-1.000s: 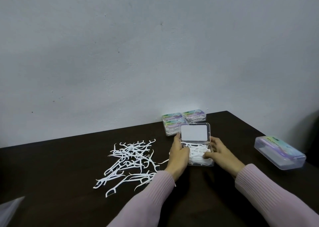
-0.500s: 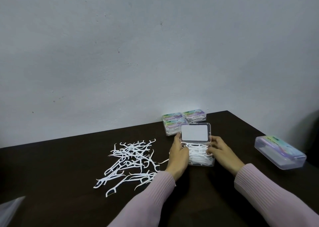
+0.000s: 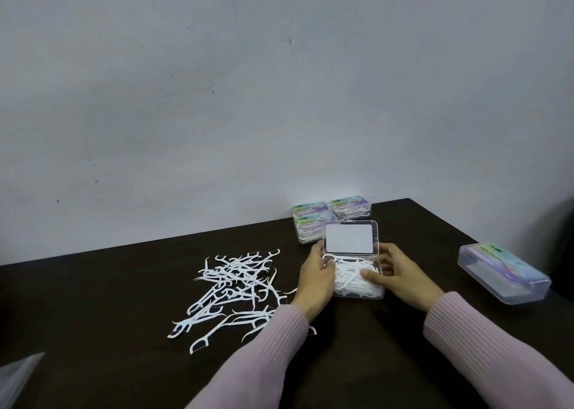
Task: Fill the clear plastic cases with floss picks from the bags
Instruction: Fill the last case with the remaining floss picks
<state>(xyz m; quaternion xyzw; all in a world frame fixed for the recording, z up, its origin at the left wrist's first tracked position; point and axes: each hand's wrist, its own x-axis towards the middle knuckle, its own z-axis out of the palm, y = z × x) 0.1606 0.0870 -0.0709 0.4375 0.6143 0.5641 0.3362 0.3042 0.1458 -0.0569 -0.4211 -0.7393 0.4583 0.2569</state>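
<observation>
Head view: left hand [image 3: 316,279] and right hand [image 3: 396,276], fingers curled around open case [image 3: 357,293] sides

Clear bag [image 3: 18,377], left of loose picks [image 3: 236,287], cut off at edge; case labels [image 3: 313,219] too small, maybe text; left hand [image 3: 316,281] fingertips hidden.

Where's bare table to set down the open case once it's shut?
Free: dark table between the open case and the empty case; also the near edge between the sleeves. Crowded: loose floss picks left; filled cases behind.
</observation>
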